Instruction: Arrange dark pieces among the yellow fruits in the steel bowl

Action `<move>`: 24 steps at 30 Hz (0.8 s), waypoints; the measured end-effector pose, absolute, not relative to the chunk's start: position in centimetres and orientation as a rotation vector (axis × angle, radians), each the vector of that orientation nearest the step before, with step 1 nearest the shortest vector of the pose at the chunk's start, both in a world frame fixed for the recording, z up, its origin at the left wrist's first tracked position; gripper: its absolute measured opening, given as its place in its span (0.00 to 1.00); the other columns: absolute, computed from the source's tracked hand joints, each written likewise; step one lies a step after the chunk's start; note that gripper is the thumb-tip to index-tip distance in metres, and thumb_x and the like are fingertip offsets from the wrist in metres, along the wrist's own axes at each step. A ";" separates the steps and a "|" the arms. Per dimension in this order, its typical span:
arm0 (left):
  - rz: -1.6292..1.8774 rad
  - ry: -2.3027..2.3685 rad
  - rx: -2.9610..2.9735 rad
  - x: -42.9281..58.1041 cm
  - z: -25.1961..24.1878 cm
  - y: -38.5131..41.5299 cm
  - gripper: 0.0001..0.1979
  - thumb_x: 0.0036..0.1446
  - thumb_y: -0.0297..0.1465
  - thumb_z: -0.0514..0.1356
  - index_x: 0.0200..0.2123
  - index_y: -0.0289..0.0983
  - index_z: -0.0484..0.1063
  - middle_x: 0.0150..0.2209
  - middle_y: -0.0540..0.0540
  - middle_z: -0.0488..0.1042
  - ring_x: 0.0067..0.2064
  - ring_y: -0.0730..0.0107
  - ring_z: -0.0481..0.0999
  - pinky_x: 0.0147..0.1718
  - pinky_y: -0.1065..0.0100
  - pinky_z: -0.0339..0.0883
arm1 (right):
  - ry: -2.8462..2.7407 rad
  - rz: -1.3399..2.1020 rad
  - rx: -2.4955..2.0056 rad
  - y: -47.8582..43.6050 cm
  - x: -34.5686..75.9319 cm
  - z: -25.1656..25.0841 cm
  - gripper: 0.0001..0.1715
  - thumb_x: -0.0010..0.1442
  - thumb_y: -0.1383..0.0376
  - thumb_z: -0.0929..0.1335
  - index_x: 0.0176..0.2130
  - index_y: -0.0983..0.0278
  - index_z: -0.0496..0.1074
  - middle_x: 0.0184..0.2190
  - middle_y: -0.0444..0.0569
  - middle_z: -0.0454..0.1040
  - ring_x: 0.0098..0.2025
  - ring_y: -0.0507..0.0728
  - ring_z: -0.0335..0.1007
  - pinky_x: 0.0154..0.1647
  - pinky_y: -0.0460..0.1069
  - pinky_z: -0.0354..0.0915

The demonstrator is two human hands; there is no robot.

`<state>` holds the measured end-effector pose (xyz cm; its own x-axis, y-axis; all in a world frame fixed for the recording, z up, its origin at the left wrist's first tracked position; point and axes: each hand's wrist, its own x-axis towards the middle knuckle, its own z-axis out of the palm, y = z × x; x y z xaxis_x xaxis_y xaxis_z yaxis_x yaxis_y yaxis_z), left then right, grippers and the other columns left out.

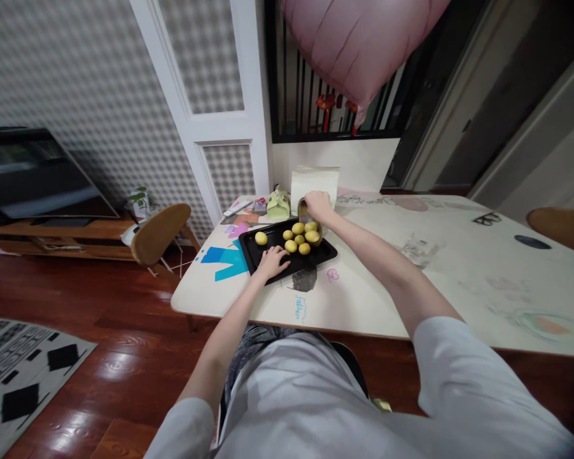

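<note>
A black baking tray (268, 260) lies on the white table (387, 280) and holds several small yellow potatoes (298, 237). One potato (261, 238) sits apart at the tray's left. My right hand (318, 205) grips a tipped brown bowl (308, 224) at the tray's far edge, its mouth facing the potatoes. My left hand (271, 261) rests flat on the tray's near side, fingers spread.
A cream paper bag (314, 181) and a small green carton (278, 204) stand behind the tray. Coloured paper scraps (227, 260) lie at the table's left. A wooden chair (160, 234) stands left of the table. A pink balloon (358, 44) hangs overhead.
</note>
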<state>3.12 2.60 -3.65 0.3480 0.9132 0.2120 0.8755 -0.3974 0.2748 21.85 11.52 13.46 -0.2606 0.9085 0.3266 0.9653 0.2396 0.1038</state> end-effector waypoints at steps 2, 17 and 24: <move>0.506 1.658 2.490 3.1 -3.7 2.6 0.14 0.66 0.36 0.61 0.53 0.43 0.74 0.57 0.42 0.71 0.60 0.52 0.67 0.57 0.51 0.62 | -2.304 -0.424 -1.783 11.1 22.0 13.8 0.16 0.64 0.70 0.69 0.50 0.74 0.79 0.49 0.71 0.79 0.54 0.67 0.76 0.49 0.50 0.64; 0.768 1.585 2.595 4.4 -3.2 -1.9 0.11 0.68 0.37 0.60 0.49 0.40 0.78 0.54 0.42 0.76 0.59 0.55 0.69 0.62 0.52 0.56 | -1.972 0.128 -1.643 2.1 33.6 10.6 0.18 0.62 0.65 0.67 0.48 0.65 0.81 0.40 0.55 0.83 0.44 0.65 0.79 0.38 0.50 0.67; 0.652 1.378 2.704 3.5 -4.4 -2.4 0.11 0.65 0.26 0.60 0.48 0.41 0.80 0.53 0.44 0.80 0.61 0.56 0.67 0.63 0.50 0.53 | -1.858 1.155 -1.268 -4.4 34.6 2.1 0.34 0.55 0.44 0.72 0.46 0.70 0.82 0.21 0.47 0.76 0.18 0.54 0.66 0.17 0.46 0.58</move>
<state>3.54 -2.37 -4.42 0.5178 0.7810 0.3492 0.7653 -0.6053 0.2189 34.65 -4.35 2.11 -0.3609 0.9326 0.0067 0.4071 0.1640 -0.8985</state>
